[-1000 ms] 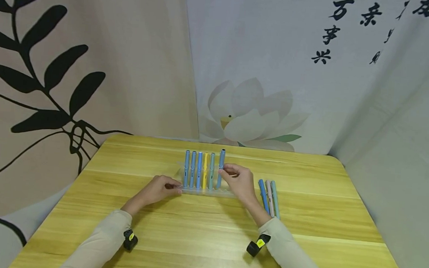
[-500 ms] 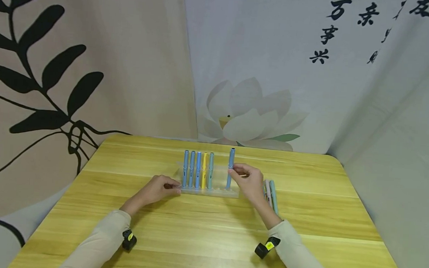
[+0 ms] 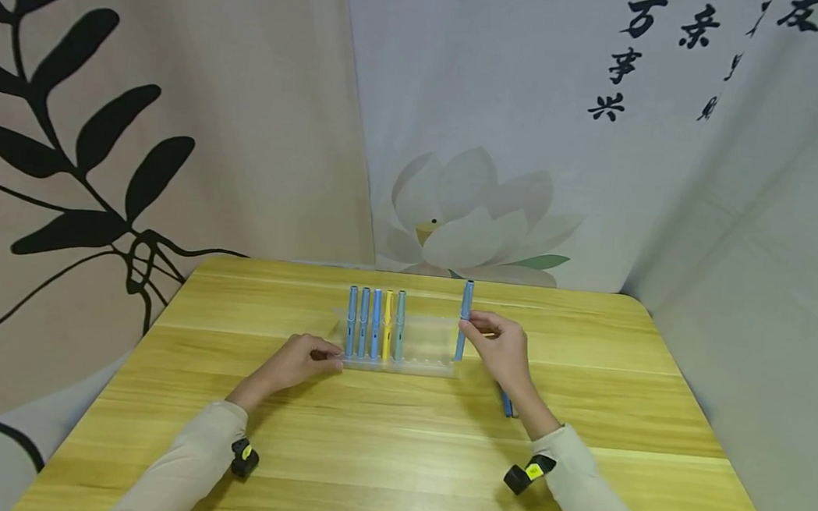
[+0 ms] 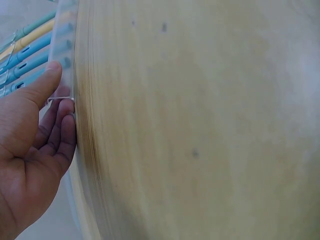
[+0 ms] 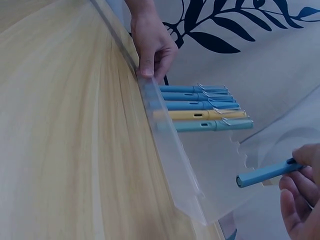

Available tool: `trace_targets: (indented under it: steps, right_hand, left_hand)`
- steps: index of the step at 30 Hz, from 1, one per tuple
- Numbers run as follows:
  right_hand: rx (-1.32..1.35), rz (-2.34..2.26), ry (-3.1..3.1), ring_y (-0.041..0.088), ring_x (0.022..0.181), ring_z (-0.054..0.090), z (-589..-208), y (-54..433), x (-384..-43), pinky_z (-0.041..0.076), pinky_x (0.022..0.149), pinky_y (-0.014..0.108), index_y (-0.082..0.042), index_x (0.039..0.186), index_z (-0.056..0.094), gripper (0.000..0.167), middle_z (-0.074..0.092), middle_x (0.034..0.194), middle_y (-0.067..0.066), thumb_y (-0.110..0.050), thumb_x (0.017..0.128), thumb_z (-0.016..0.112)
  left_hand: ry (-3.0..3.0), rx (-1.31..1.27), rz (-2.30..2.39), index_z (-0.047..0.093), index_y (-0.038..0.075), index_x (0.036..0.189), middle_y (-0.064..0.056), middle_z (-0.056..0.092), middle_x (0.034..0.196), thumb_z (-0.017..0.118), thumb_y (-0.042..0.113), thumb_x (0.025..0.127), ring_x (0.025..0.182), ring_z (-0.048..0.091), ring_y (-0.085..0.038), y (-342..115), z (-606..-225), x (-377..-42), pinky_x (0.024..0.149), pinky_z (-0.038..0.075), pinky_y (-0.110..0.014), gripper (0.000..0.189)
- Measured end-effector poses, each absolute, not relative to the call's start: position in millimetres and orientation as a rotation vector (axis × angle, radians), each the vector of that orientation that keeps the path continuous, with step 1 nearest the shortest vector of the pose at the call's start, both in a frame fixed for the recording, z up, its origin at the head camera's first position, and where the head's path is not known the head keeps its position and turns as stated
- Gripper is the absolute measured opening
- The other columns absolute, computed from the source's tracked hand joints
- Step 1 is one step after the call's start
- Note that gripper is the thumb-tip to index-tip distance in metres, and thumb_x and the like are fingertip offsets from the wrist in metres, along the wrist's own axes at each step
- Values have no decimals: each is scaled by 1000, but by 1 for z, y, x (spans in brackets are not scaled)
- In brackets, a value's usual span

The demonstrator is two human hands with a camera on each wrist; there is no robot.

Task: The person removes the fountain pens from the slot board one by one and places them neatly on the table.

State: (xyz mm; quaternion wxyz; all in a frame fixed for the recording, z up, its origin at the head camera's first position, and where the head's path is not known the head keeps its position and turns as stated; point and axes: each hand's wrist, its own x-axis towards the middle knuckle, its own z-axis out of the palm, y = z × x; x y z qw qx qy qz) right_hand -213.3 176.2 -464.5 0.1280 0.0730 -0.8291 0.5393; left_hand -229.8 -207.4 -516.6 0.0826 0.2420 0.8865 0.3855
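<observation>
A clear plastic pen stand sits toward the back of the table. Upright in its left part are three blue pens, a yellow pen and a teal pen. My left hand pinches the stand's left end, the thumb on its front lip. With thumb and fingers my right hand pinches another blue pen, nearly upright at the stand's right end. In the right wrist view that blue pen is apart from the stand's notched back.
Part of a blue pen shows on the wooden table below my right hand, which hides the other pens lying there. Printed curtains hang behind the table.
My right hand has carried the blue pen rightward along the stand, from beside the teal pen to the right end, and now covers most of the loose pens. My left hand stays at the stand.
</observation>
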Motion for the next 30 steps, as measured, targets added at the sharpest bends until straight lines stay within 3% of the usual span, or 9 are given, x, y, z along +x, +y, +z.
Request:
trace_targets:
  steps: [14, 30]
  right_hand:
    - [112, 1509, -2425, 20, 93, 70, -463, 209, -207, 55, 77, 21, -7, 116, 77, 36, 76, 104, 11, -36, 95, 74]
    - [-47, 1426, -2456, 1, 83, 66, -468, 247, -198, 53, 69, 17, -5, 114, 77, 35, 77, 101, 11, -33, 94, 76]
  left_hand:
    - [2644, 724, 1151, 76, 5, 119, -5, 75, 113, 72, 33, 97, 92, 67, -11, -208, -518, -231, 79, 55, -27, 36]
    - [2655, 729, 1145, 76, 5, 119, -2, 76, 107, 72, 30, 97, 88, 66, -10, -208, -516, -230, 76, 55, -27, 33]
